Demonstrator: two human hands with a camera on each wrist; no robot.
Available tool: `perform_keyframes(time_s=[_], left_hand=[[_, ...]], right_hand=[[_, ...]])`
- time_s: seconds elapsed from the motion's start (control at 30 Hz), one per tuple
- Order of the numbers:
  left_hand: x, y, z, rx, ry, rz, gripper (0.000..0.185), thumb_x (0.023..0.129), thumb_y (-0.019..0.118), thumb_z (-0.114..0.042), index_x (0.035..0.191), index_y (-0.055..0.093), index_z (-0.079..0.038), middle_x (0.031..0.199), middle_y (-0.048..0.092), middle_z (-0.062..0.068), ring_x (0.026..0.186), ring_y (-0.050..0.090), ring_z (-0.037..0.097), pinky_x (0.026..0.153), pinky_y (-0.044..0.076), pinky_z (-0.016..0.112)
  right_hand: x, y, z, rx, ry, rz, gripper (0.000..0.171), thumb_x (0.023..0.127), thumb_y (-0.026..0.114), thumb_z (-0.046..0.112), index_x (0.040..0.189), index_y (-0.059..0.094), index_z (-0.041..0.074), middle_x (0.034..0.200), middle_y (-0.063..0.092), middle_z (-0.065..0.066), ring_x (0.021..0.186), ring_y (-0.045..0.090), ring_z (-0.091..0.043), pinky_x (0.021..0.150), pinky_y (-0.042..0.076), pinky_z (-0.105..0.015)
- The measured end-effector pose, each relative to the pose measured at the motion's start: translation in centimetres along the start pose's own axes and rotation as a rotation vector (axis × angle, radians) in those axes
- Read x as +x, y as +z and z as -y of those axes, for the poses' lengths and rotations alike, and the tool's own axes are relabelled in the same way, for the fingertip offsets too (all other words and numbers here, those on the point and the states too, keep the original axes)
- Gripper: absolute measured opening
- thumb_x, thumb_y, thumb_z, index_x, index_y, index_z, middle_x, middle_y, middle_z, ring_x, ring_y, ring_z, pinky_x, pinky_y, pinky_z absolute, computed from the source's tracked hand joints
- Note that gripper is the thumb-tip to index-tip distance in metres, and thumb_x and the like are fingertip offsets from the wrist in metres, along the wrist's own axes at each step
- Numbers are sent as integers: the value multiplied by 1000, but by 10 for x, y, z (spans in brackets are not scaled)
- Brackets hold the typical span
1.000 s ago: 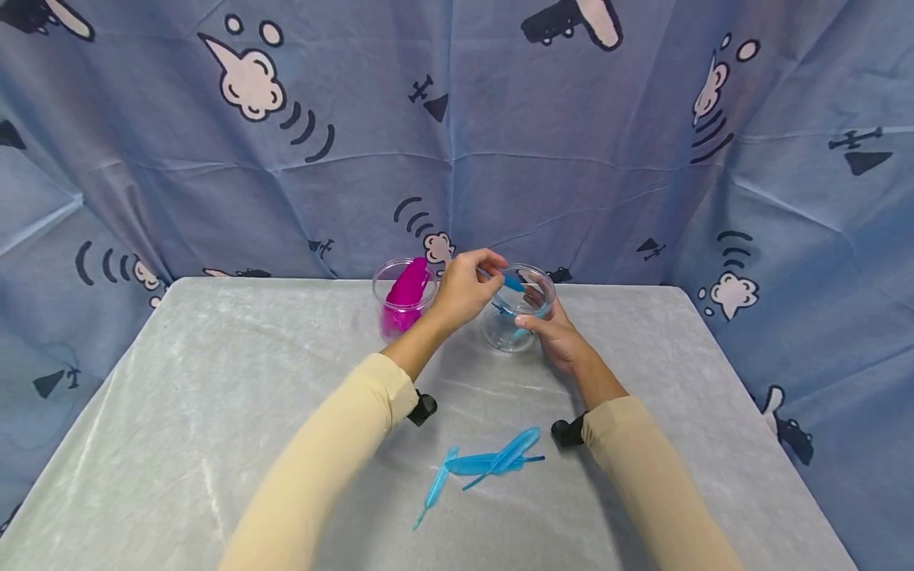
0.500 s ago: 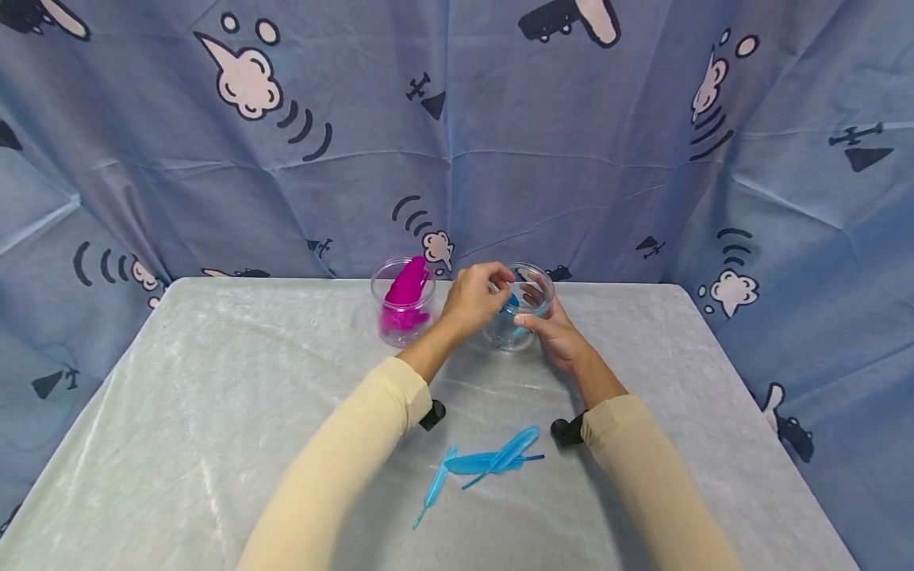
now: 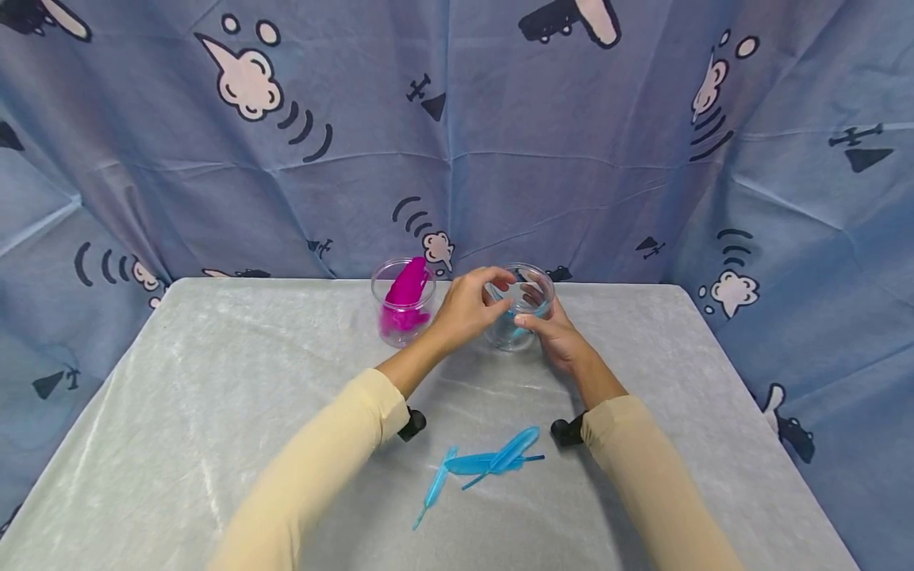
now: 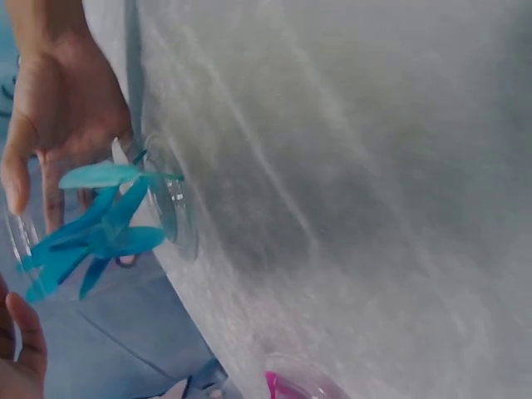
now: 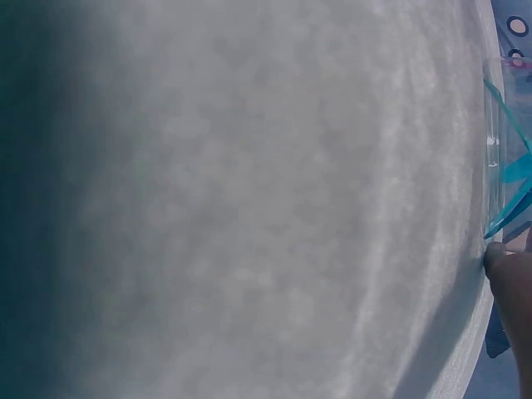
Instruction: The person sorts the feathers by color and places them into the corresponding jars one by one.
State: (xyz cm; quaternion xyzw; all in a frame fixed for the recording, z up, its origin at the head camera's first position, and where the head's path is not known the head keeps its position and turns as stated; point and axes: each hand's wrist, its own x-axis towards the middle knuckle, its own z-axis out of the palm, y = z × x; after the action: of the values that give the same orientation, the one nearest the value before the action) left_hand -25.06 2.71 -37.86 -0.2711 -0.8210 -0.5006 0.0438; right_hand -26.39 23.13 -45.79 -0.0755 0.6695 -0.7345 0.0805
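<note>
Just above the middle of the head view, the right hand (image 3: 560,337) curls around the far-right side of a clear round plastic cup (image 3: 516,317) that stands upright on the pale grey velvety table (image 3: 178,412); that grip appears to steady the light cup so it does not tip or slide. The left hand (image 3: 467,305) sits at the cup's rim from the left, fingers bent over the opening; whether they pinch anything cannot be told, though they look empty. In the left wrist view, several turquoise feathers (image 4: 91,229) lie fanned inside the cup, quills toward its base, so the cup serves as their holder. To the left in the head view stands a second clear plastic cup (image 3: 401,305) packed with magenta feathers (image 3: 405,297), which suggests the colours are kept apart. Lower in the frame, between the two cream sleeves, three loose turquoise feathers (image 3: 478,468) lie crossed on the table, within reach of either hand.
</note>
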Motion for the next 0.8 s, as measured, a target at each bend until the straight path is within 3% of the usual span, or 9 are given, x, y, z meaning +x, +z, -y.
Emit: perform_keyframes(time_s=[0.2,0.37,0.53,0.8], left_hand=[[-25,-5,-9,-25,96,76,27,88,75,-7,114,69,-2,102,69,9,71,60,14,66,50,21],[-46,-4,-15,-74,124,148,29,86,77,-6,115,69,-3,103,68,7,69,58,9,63,51,22],[-64,3,-18,-66,149,225,37,85,79,-8,120,66,-6,111,67,4,71,57,5,69,53,27],[-87,17,-10,-59,160,398,42,85,79,-12,124,64,-6,113,67,6,73,59,1,78,55,33]], right_hand=[[0,0,-1,1,-31,13,81,88,59,-4,155,20,18,162,16,-18,149,11,-31,120,9,-51],[-1,0,-1,13,-55,9,77,88,61,-5,151,28,23,161,16,-21,149,11,-33,120,9,-50],[-1,-1,-2,19,-54,1,77,86,60,-6,150,29,23,161,18,-21,150,11,-34,120,9,-50],[-2,1,-1,37,-36,1,77,85,62,-5,148,31,26,162,16,-21,151,9,-32,120,7,-49]])
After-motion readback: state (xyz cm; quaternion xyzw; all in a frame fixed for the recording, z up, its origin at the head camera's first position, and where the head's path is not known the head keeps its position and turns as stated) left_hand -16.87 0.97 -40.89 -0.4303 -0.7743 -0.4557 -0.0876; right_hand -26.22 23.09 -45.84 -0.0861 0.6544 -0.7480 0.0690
